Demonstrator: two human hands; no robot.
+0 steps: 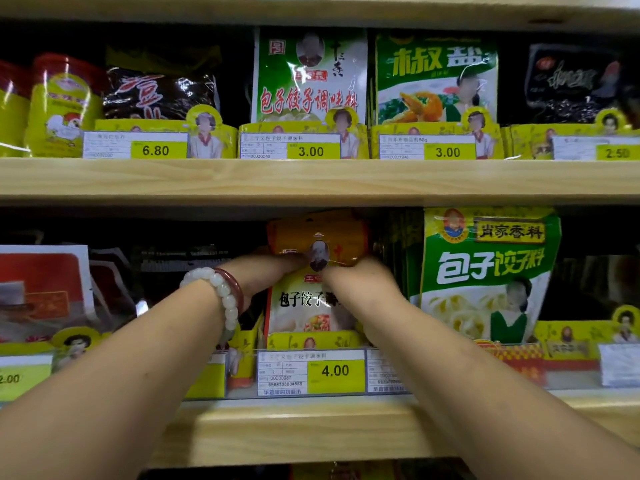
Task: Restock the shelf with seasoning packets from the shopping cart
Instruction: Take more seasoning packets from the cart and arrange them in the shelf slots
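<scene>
Both hands, left (pixel 273 271) and right (pixel 360 278), pinch the orange packet (pixel 311 306), upright in the lower shelf (pixel 277 434) slot; best push it back squarely, keeping it behind the 4.00 tag (pixel 311 372)

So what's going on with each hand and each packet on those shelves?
Left hand, with bead bracelets: grips orange-topped seasoning packet.
Right hand: grips the same packet.
Orange-topped seasoning packet: upright in lower shelf slot, above the 4.00 price tag.
Green-and-white dumpling seasoning packet: upright, to its right.
Green pepper-salt packet: upright, upper shelf.
</scene>
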